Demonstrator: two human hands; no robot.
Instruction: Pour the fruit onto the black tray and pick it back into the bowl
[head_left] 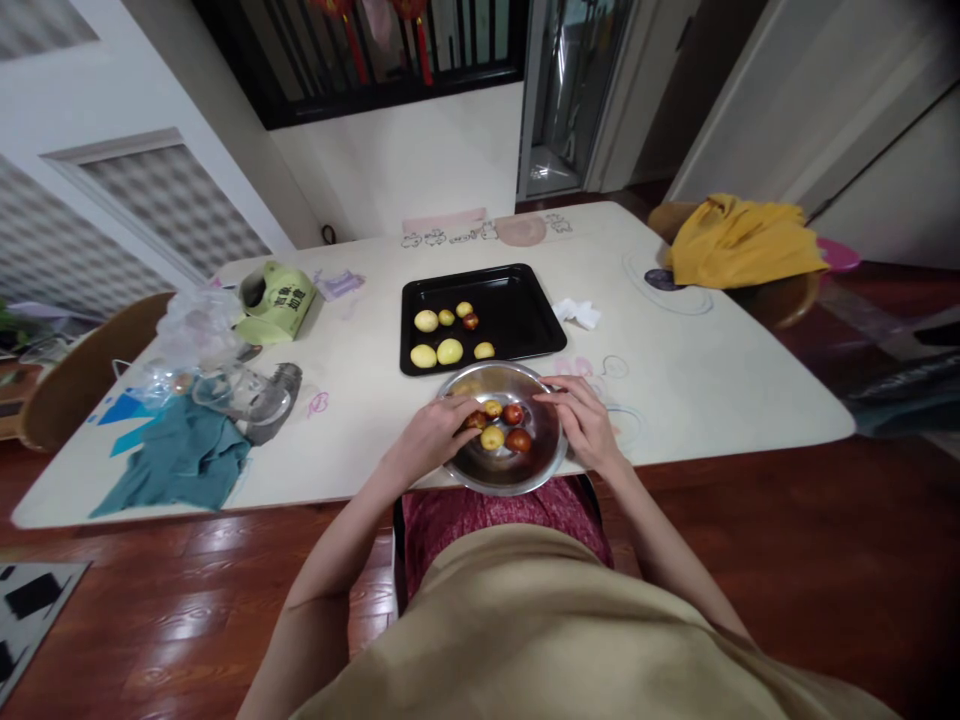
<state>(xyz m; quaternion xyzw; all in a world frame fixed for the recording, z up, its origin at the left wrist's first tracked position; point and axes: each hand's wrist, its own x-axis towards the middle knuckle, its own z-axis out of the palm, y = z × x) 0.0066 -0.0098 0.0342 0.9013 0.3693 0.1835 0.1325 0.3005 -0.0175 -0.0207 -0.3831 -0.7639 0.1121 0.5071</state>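
A shiny metal bowl (504, 478) sits at the table's near edge, with several small round fruits in it, some yellow and some reddish-brown; their exact kind is unclear. My left hand (439, 428) reaches over the bowl's left rim, fingers curled around a reddish-brown fruit (477, 420). Beside those fingers lie a yellow fruit (492, 438) and a dark red fruit (518, 440). At the right rim, my right hand (585, 418) grips the bowl, its fingers crossing the edge. Just behind stands a black baking tray (510, 305) holding several yellow-green fruits (449, 351) and one reddish fruit (470, 321).
A crumpled white tissue (579, 313) lies right of the tray. On the table's left are a green bag (279, 302), clear plastic packaging (196, 325), and a teal cloth (180, 455). A yellow garment (746, 240) drapes over a chair at the right.
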